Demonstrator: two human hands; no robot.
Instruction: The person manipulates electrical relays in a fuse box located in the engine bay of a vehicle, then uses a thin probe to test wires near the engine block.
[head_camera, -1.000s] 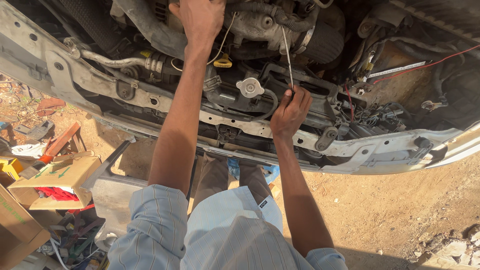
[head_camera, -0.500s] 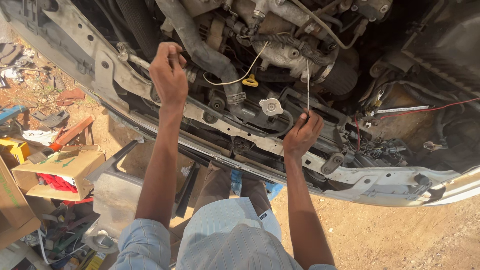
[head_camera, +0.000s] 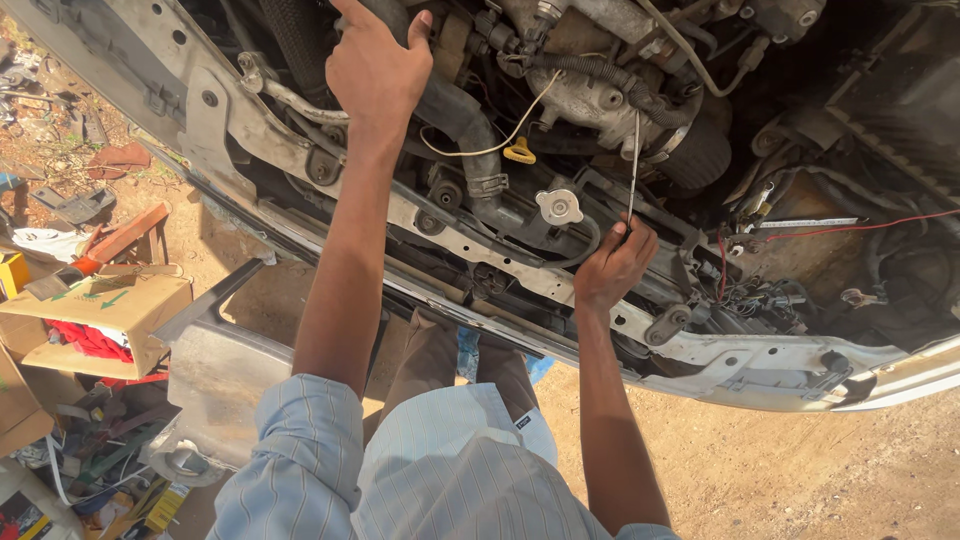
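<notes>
- The left hand (head_camera: 375, 65) rests on a thick black hose (head_camera: 455, 115) deep in the engine bay, palm down, fingers loosely spread over it rather than clenched; whether it truly grips the hose I cannot tell.
- The right hand (head_camera: 612, 265) is closed around the lower end of a thin metal rod (head_camera: 634, 165), which stands nearly upright above the fist and reaches up toward the engine (head_camera: 600, 95).
- Just left of the right hand sits a round silver cap (head_camera: 559, 206); further up-left of it hangs a small yellow loop handle (head_camera: 519, 153), with a pale wire (head_camera: 500, 140) curving past.
- Under the right wrist runs the bare metal crossmember (head_camera: 470, 245).
- Right of the right hand trails a red wire (head_camera: 860, 225).
- Well below the left arm, on the dirt, lies a cardboard box (head_camera: 110, 305).
</notes>
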